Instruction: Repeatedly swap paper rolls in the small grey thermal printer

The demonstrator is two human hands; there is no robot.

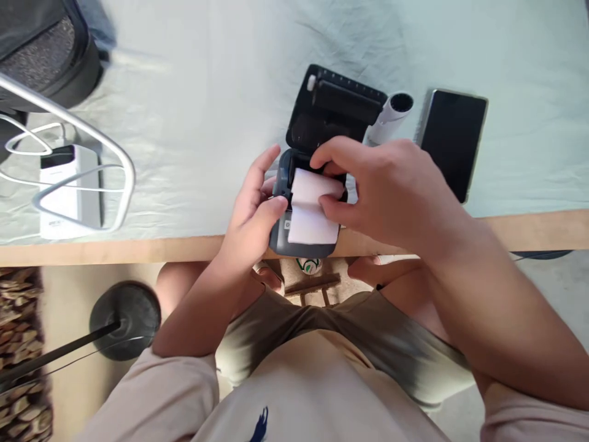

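While held in the left hand (pixel 243 215), seen from above over the front edge of the bench (pixel 138 250): a small dark grey device (pixel 301 249) with rounded corners, much like a pocket printer. Hinged lid (pixel 308 123) swung wide open to the far side, black inside, with a thick rounded bar, a row of small pale marks along the far edge and a little white tab at the left corner. Across the black compartment and down over the near end of the body, a strip of white paper (pixel 313 226), creased across the middle.

Left fingers and thumb clamped on the device's left side. Right hand (pixel 396 181) arched over from the right, index finger and thumb apart, thumb tip against the paper, index fingertip near the hinge; impossible to tell whether pinching the paper.

Just beyond the right hand, a white cylinder (pixel 386 126) with a dark round end; farther right, lying flat, a black-screened tablet (pixel 453 141). Well to the left, on pale green cloth (pixel 197 123), a white box (pixel 69 196) among white cables (pixel 27 178).
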